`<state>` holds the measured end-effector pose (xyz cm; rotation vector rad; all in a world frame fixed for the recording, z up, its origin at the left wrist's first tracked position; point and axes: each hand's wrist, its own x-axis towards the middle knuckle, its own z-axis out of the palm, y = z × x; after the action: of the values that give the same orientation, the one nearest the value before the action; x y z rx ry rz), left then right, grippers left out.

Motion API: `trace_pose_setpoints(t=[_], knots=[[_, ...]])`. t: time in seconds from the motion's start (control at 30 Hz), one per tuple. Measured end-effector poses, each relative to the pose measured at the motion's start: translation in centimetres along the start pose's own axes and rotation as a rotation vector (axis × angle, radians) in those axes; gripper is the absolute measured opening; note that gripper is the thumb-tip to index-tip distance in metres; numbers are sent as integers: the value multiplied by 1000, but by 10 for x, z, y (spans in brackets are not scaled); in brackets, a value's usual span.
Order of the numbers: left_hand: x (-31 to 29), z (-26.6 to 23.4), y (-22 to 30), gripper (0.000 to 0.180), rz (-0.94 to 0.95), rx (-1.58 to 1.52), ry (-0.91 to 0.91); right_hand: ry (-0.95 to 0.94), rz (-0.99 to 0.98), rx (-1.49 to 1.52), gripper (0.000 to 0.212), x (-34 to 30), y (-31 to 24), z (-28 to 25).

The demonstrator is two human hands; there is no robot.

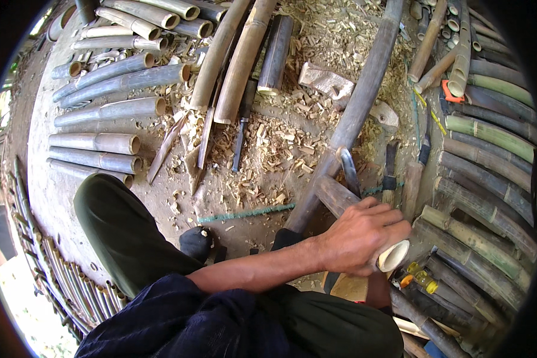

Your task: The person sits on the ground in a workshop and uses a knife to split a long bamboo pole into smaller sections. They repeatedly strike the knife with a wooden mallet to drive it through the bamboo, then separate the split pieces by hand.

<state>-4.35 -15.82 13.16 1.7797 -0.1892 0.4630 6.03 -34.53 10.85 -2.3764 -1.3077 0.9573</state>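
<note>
My left hand (364,235) is wrapped around a short bamboo tube (334,196), its pale cut end (394,256) facing down and right. The tube's far end lies close to a long dark bamboo pole (364,101) slanting away from between my feet. A curved, shiny dark piece (349,172) sits against that pole, just beyond the tube. Of my right arm only a bit (378,291) shows under the left hand; its fingers are hidden. A pale block-like wooden piece (349,287) is next to it, partly covered.
Bamboo sections lie in rows at left (110,142) and right (489,131). Wood shavings (274,140) cover the ground, along with a chisel (240,146) and a dark-handled tool (391,164). An orange-handled tool (452,92) and yellow bottle (422,278) lie at right.
</note>
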Motion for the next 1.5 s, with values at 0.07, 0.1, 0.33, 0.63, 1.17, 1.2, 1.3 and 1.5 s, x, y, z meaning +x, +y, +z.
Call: trace_pose_setpoints(t=[0.07, 0.1, 0.33, 0.63, 1.17, 1.2, 1.3, 1.5], knots=[[-3, -2, 0, 62, 1, -9, 10, -13, 18, 17, 23, -3, 2, -4], [-3, -1, 0, 62, 7, -11, 20, -14, 8, 10, 23, -1, 3, -6], [-2, 0, -1, 60, 6, -21, 6, -56, 79, 129, 24, -18, 19, -32], [-5, -4, -2, 57, 33, -16, 71, 55, 378, 548, 29, -25, 40, -25], [-4, -4, -1, 56, 24, -7, 32, 283, 81, 108, 41, -49, 26, 29], [-2, -1, -6, 56, 32, -19, 67, 362, 50, 159, 40, -49, 34, 44], [20, -21, -18, 58, -103, -7, 128, 294, 29, -415, 23, -49, 32, 40], [-30, 29, -114, 87, -563, -58, 34, 657, 664, 800, 27, -99, 35, 80]])
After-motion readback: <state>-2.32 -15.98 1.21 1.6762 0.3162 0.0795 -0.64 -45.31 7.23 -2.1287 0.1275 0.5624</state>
